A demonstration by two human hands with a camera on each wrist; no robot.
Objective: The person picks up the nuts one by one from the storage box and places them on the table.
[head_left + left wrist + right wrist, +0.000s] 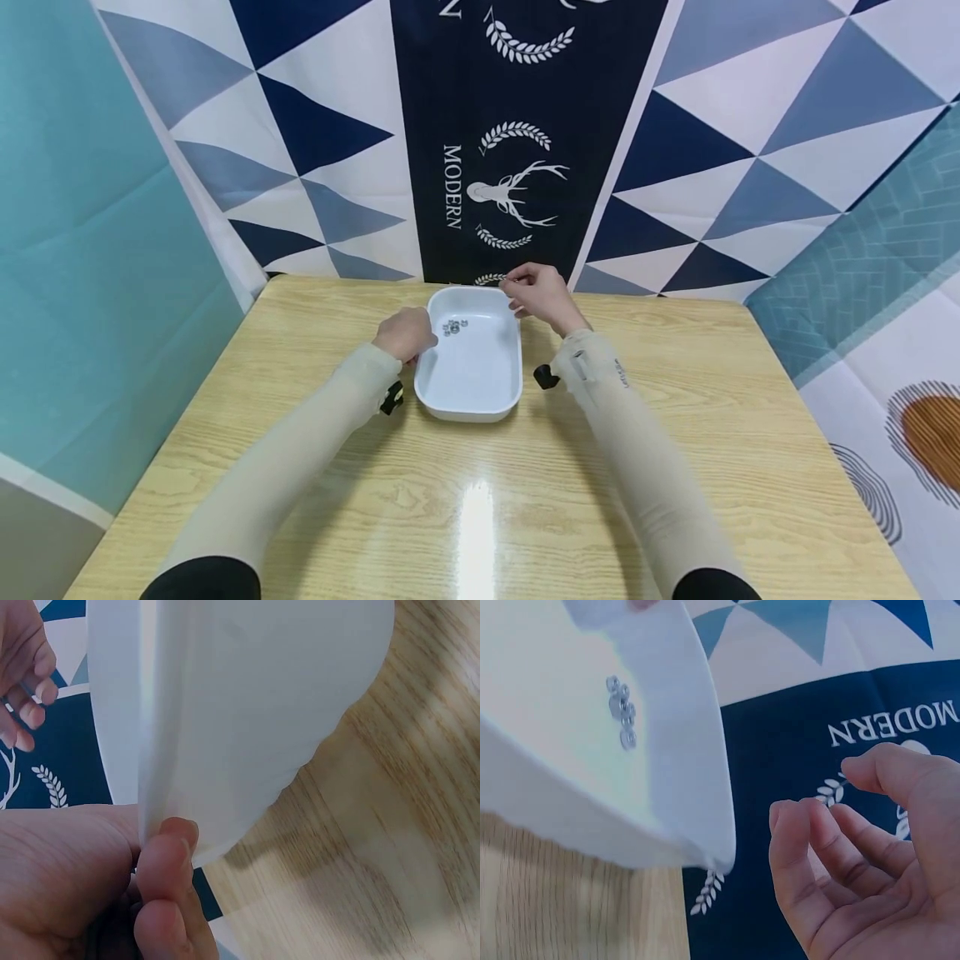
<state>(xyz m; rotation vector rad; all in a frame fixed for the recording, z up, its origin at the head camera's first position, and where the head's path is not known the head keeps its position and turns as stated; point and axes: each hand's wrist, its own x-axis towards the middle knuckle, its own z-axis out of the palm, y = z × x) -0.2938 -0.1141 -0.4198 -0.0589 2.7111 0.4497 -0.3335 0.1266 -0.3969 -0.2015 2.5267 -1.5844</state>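
A white rectangular tray [480,367] with raised walls is at the far part of the table. Several small silver ring-like metal pieces [622,712] lie clustered on its floor, toward the back left in the head view. My left hand [407,334] grips the tray's left wall, thumb over the rim and fingers [161,862] curled against the outside. By the far right corner is my right hand [542,293], its fingers [791,847] loosely bent and apart from the tray in the right wrist view, with nothing held.
The wooden table [645,467] extends toward me and to both sides. Behind its far edge hangs a patterned cloth [330,125] with triangles and a dark deer panel. A teal cloth [112,250] borders the left side.
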